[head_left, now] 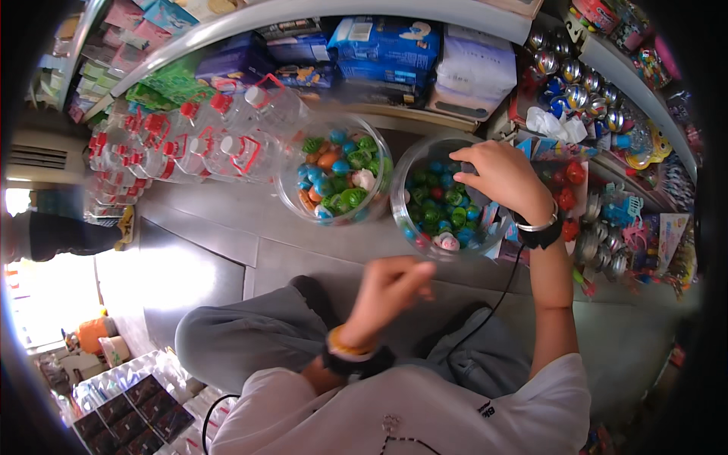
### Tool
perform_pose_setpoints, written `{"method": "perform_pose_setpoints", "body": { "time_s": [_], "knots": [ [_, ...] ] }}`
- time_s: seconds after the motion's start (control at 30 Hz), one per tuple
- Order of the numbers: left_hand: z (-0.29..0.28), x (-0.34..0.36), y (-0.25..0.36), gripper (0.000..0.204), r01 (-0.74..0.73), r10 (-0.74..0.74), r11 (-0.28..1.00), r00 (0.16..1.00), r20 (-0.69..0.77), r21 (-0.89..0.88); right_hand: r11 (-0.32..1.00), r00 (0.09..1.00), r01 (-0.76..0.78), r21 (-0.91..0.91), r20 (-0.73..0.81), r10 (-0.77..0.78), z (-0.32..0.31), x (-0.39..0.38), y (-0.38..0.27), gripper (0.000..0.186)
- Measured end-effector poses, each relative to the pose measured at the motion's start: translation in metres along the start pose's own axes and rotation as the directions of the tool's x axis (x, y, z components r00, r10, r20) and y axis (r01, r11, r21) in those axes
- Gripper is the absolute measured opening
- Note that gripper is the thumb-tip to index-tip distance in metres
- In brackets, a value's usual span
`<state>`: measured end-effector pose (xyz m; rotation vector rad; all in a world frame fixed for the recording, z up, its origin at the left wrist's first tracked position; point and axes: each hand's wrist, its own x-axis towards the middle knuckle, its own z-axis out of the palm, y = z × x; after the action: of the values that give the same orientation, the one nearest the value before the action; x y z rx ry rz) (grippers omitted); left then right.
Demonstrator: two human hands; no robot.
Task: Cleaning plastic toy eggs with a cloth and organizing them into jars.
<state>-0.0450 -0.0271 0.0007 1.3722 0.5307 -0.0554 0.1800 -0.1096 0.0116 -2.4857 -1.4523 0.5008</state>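
Note:
My right hand (500, 174) reaches over the right clear plastic tub (402, 182), thumb and forefinger visibly apart, other fingers partly hidden. That tub holds many small round toys (455, 216) in green, blue, red and pink. My left hand (394, 284), blurred with fingers bent, hangs in front of it over my lap; whether it grips anything is unclear. To the left stands a second clear tub (288, 189) of green, blue, orange and white toys (337, 171).
Large clear bottles (227, 155) with red caps crowd the back left. Shelves (470, 19) hold blue packs (379, 49) and toys behind and rightward. A person's dark-clothed leg (68, 235) is at far left. Stacked dark packages (136, 409) lie lower left.

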Motion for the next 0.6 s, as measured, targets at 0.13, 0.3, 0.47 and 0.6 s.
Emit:
{"method": "perform_pose_setpoints", "body": {
  "time_s": [0.13,0.3,0.47,0.6],
  "knots": [
    [0.041,0.02,0.014,0.027,-0.276,0.359,0.927,0.848,0.391,-0.253,0.995,0.995,0.091,-0.044,0.049,-0.089,0.016,0.009,0.002,0.032],
    [0.045,0.021,0.04,0.02,-0.446,0.586,0.802,0.717,0.377,-0.397,0.967,0.943,0.23,-0.114,0.271,-0.193,0.037,0.031,-0.002,0.034],
    [0.017,0.025,0.032,0.015,-0.469,0.633,0.753,0.708,0.312,-0.462,0.966,0.782,0.159,-0.203,0.624,0.002,0.078,0.074,-0.02,0.036],
    [0.0,0.031,0.04,0.018,-0.543,0.678,0.66,0.728,0.101,-0.519,0.846,0.761,0.269,-0.461,0.64,0.106,0.122,0.082,-0.002,0.027]
  ]
}}
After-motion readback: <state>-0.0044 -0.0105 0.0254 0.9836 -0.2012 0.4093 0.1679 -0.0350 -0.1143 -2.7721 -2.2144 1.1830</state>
